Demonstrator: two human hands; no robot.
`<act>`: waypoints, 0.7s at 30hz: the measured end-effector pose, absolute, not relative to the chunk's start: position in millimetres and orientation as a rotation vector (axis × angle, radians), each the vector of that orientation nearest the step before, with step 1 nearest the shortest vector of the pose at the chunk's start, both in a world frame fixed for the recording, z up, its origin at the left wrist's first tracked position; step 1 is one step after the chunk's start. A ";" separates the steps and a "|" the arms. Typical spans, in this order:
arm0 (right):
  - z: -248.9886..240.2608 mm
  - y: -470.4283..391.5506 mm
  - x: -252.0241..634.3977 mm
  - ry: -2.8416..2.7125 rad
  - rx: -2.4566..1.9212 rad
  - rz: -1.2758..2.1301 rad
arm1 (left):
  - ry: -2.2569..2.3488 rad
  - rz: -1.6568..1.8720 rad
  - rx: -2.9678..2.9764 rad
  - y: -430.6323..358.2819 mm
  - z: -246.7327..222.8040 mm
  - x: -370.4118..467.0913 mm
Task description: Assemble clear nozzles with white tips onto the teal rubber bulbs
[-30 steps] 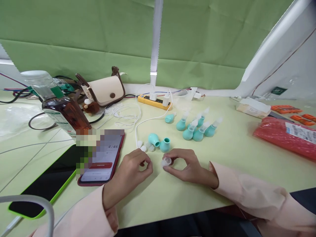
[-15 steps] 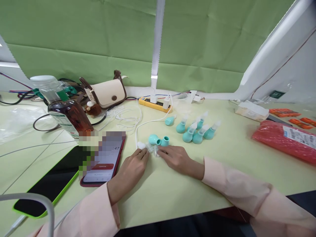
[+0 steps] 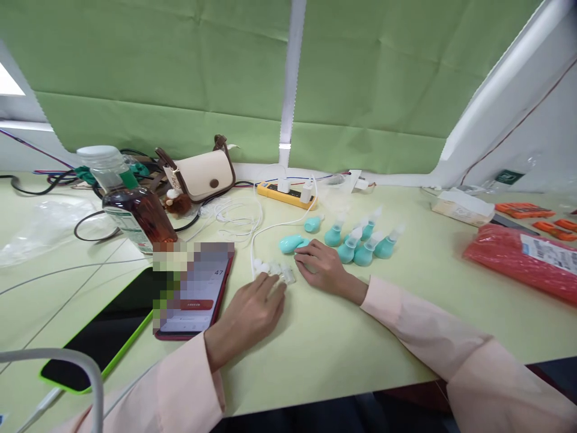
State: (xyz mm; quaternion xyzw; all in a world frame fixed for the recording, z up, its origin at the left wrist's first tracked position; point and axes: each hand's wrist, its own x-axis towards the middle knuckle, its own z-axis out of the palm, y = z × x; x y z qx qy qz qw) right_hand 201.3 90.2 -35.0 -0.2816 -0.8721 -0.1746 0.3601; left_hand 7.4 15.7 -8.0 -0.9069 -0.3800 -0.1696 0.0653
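Observation:
My left hand [image 3: 252, 305] lies palm down with fingers apart, its fingertips beside a small cluster of clear and white plastic tips [image 3: 280, 272]. My right hand [image 3: 323, 268] has its fingers closed over a small teal squeeze bulb, mostly hidden beneath them. Touching that bulb on its left is another teal squeeze bulb [image 3: 288, 243] without a tip. Behind them a teal bulb [image 3: 312, 224] rests on its side. To the right stand several teal bulbs fitted with translucent nozzles [image 3: 364, 249], looking like nasal aspirators.
Left are a red-cased phone [image 3: 198, 294], a green-cased phone [image 3: 108, 331] and a bottle of dark liquid [image 3: 139, 216]. A cream handbag [image 3: 205, 174] and a yellow power strip [image 3: 286, 195] with white cables sit behind. A red plastic package [image 3: 518, 258] lies at right.
My right hand has moved from the clear tips up onto the right-hand teal bulb. My left hand has drawn back slightly and spread its fingers, uncovering the tips. The view has shifted slightly.

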 end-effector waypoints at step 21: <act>5.0 137.2 205.2 -2.593 -1.773 -0.574 | -1.075 -0.204 -2.731 8.4 -9.1 13.8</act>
